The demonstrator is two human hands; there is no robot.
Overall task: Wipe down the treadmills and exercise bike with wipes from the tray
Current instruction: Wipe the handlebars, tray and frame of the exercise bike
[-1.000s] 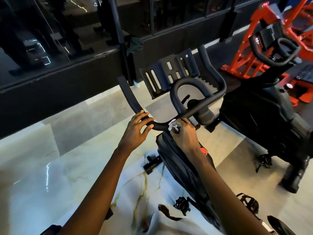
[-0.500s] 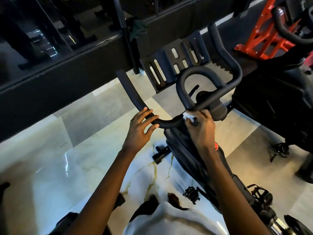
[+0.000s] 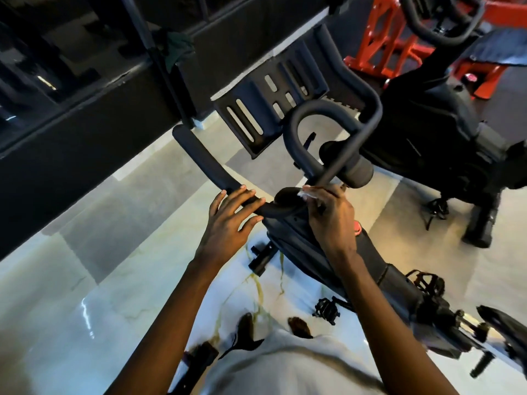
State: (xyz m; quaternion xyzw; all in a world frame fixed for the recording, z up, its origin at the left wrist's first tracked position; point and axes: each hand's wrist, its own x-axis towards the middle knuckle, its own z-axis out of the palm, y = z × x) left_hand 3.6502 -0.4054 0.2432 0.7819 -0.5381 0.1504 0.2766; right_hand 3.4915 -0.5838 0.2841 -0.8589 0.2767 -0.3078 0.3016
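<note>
Exercise bike (image 3: 296, 243) dead centre, seen from above, with its black handlebar (image 3: 199, 163) sweeping from 10 o'clock down to the middle, then looping up toward 1 o'clock. Left hand (image 3: 231, 220) just at 9 o'clock of centre, laid over the left bar — fingers straight and spread, thumb on the near side, gripping nothing. Right hand (image 3: 332, 220) close beside it at 3 o'clock of centre, fingers curled, pinching a small white wipe (image 3: 307, 194) against the handlebar where the loop meets the crossbar. Only a crumpled edge of the wipe showing above the fingers.

Slotted holder (image 3: 265, 109) mounted ahead of the loop, toward 12 o'clock. Red knob (image 3: 358, 227) on the frame, partly hidden behind the right wrist. Pedal (image 3: 325, 307) lower, at 5 o'clock, over pale marbled floor (image 3: 114, 252). Second bike (image 3: 427, 129), also black, at 2 o'clock and well apart — red frame (image 3: 379, 47) beyond it at 1 o'clock. Green cloth (image 3: 176, 49) hanging on the dark wall (image 3: 85, 132) at 11 o'clock. White shirt (image 3: 285, 372) at 6 o'clock, along the bottom edge.
</note>
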